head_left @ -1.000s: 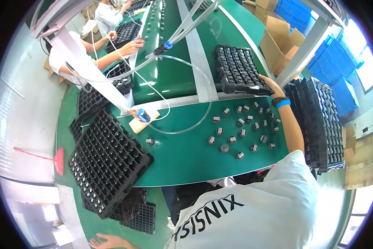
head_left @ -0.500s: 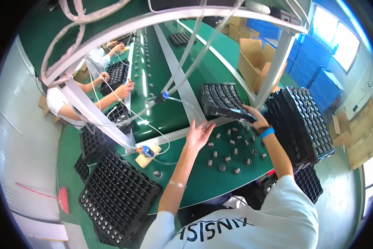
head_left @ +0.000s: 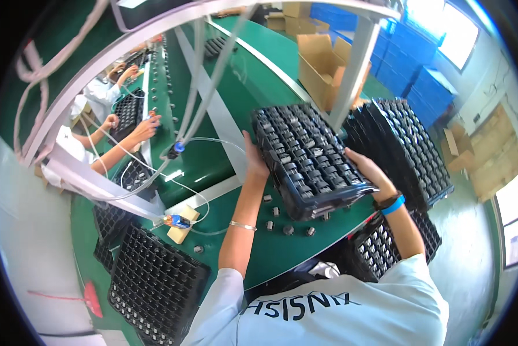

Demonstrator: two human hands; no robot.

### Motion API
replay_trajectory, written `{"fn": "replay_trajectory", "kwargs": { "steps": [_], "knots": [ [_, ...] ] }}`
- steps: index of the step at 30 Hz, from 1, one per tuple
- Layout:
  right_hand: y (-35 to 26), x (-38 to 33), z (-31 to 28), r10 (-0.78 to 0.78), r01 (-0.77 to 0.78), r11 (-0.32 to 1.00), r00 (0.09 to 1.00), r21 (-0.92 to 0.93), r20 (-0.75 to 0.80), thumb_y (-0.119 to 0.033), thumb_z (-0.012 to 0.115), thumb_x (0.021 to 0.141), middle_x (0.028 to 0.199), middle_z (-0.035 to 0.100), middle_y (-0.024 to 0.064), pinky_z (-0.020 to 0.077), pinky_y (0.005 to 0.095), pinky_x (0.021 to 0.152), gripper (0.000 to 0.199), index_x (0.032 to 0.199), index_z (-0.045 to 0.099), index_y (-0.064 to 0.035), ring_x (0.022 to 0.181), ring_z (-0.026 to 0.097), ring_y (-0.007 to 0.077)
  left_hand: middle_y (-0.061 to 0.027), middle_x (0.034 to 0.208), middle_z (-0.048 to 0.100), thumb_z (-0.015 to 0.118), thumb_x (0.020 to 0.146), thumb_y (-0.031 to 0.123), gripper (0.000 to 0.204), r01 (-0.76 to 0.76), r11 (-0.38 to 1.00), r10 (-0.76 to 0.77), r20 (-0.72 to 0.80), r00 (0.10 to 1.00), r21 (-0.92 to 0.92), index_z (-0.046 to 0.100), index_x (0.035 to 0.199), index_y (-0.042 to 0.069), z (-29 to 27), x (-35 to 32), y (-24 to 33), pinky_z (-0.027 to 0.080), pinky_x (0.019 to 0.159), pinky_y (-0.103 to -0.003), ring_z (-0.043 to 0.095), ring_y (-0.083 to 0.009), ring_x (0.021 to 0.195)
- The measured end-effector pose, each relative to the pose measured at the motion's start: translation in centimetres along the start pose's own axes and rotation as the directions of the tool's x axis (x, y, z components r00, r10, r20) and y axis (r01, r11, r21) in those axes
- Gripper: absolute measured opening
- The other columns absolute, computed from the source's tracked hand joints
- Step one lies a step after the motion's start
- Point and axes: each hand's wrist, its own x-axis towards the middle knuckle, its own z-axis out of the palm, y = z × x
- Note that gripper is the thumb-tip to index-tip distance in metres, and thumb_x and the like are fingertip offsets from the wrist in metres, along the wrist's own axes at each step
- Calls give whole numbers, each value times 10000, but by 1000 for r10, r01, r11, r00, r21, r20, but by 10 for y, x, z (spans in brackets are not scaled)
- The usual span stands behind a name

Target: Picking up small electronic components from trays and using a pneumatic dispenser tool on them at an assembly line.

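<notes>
Both my hands hold a black plastic tray [head_left: 305, 151] between them, raised over the green worktable [head_left: 270, 256] and tilted. Its pockets form rows, with dark and some shiny metallic parts in them. My left hand [head_left: 255, 157] presses along the tray's left side, its fingers partly hidden. At the right side, my right hand [head_left: 373, 175] grips the edge, with some fingers out of sight beneath. Below the tray lie several small metal-and-black parts [head_left: 288, 230]; the tray covers others.
To the right rises a stack of filled black trays [head_left: 412, 153]. More trays [head_left: 155, 282] lean at the lower left. A blue-and-orange tool [head_left: 177, 221] with a hose rests on a wooden block [head_left: 181, 233]. A white frame post [head_left: 354, 72] stands ahead; co-workers' hands [head_left: 146, 128] work at the far left.
The tray has come up off the table's far side, nearer to me, and tipped so its pockets show. My left hand has gone from empty and spread to holding its left side.
</notes>
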Motion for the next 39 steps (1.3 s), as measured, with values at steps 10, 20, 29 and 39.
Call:
{"fn": "replay_trajectory", "kwargs": {
  "steps": [10, 20, 29, 39],
  "knots": [
    [-46, -118, -45, -165, 129, 729, 986, -672, 11, -263, 416, 940, 1129, 569, 42, 453, 240, 850, 393, 1229, 456, 2, 945, 554, 78, -163, 1343, 374, 295, 805, 693, 840, -259, 873, 268, 38, 963, 414, 348, 1316, 29, 109, -56, -22, 272, 1022, -492, 379, -317, 1211],
    [-98, -171, -53, 168, 56, 392, 977, -918, 132, -271, 496, 902, 1048, 594, 54, 437, 201, 792, 489, 1268, 411, 41, 883, 522, 68, -160, 1295, 431, 365, 878, 541, 687, 300, 947, -307, 46, 951, 112, 333, 1319, 15, 162, -144, -86, 381, 969, -429, 471, -267, 1148],
    [-136, -201, -55, 67, -81, -173, 993, -982, -94, -382, 539, 862, 980, 592, 72, 435, 228, 743, 569, 1196, 468, 73, 837, 521, 112, -145, 1138, 555, 533, 818, 218, 474, 325, 908, -311, -95, 946, 263, 436, 1224, -8, 168, -167, -122, 481, 856, -359, 580, -234, 995],
    [-161, -167, -46, 68, -48, -425, 994, -904, -84, -341, 529, 862, 816, 614, 84, 442, 240, 702, 396, 1034, 589, 10, 748, 557, 148, -148, 1089, 572, 540, 780, 226, 473, 465, 841, -337, -404, 851, 279, 456, 1183, -7, 199, -156, -161, 451, 887, -423, 566, -268, 1003]
  ]
}}
